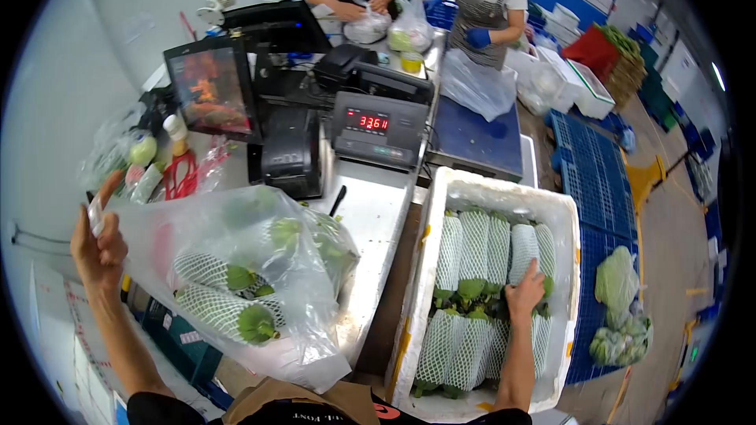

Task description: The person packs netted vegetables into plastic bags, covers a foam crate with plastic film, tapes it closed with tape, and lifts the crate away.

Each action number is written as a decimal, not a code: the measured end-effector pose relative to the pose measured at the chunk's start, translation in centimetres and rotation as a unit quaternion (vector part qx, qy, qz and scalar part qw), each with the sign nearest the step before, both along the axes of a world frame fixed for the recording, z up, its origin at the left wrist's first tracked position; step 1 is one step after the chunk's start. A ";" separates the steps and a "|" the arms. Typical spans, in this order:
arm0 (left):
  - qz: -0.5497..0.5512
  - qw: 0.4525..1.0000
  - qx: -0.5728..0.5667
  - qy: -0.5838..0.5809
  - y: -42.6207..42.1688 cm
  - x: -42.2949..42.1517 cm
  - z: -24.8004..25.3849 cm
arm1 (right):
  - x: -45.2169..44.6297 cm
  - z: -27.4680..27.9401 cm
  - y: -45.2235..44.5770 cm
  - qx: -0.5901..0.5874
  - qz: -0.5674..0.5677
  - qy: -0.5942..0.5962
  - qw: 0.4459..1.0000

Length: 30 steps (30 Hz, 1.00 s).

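Note:
At the far left my left hand point(98, 244) is raised, its fingers closed on the edge of a clear plastic bag point(315, 346). The bag spreads over the counter, its mouth toward that hand. Inside lie several green-ended vegetables point(257, 323) in white foam net sleeves; some are blurred by the plastic. My right hand point(526, 293) reaches into a white foam box point(568, 267), with its fingers closed around the lower end of a net-sleeved green vegetable point(524, 245). Several more sleeved vegetables point(445, 346) lie there in two rows, tightly side by side.
Behind the bag stand a scale display point(378, 127) with red digits, a black printer point(291, 153) and a tablet screen point(211, 94). Two people work across the counter, one handling bags point(409, 27). Blue pallets point(594, 173) and bagged greens point(618, 291) are at right.

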<state>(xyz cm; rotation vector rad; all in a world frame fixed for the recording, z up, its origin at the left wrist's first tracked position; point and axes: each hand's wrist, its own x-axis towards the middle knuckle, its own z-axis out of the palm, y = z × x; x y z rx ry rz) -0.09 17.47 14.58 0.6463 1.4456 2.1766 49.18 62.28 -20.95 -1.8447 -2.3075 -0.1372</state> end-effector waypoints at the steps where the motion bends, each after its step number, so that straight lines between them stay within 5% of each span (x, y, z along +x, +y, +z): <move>1: 0.002 0.999 -0.031 -0.011 -0.2 -0.2 0.5 | 0.0 1.3 0.6 0.000 0.002 0.053 0.999; 6: -0.096 0.920 -0.329 0.188 0.6 0.5 3.7 | -1.5 5.0 3.9 -0.040 0.002 0.251 0.967; 11: -0.021 0.867 -0.458 0.196 0.0 2.6 6.2 | -1.5 0.9 5.8 0.049 0.003 0.281 0.958; 12: -0.024 0.870 -0.456 0.184 -0.8 2.3 6.3 | -2.3 3.5 4.2 -0.062 -0.054 0.412 0.908; 13: -0.025 0.875 -0.450 0.176 -1.8 1.9 6.3 | -3.3 7.9 2.2 -0.171 -0.114 0.525 0.826; 17: -0.010 0.940 -0.315 0.129 -2.9 0.6 5.2 | -2.4 13.7 -1.7 -0.164 -0.042 0.637 0.752; 20: -0.050 0.976 -0.184 0.107 -1.9 -0.6 4.4 | -5.6 21.6 -9.0 -0.152 0.113 0.656 0.730; 22: -0.082 0.989 -0.095 0.079 -0.5 -2.2 4.0 | -7.6 23.2 -12.1 -0.224 0.230 0.689 0.649; 28: -0.187 0.973 0.095 -0.099 3.2 -6.3 5.3 | -26.1 30.0 -24.9 -0.528 0.361 0.623 0.450; 29: -0.216 0.966 0.099 -0.100 2.4 -5.3 5.2 | -29.7 29.2 -25.8 -0.564 0.354 0.611 0.429; 30: -0.243 0.959 0.102 -0.099 1.4 -4.7 4.9 | -33.3 26.9 -25.5 -0.578 0.330 0.572 0.479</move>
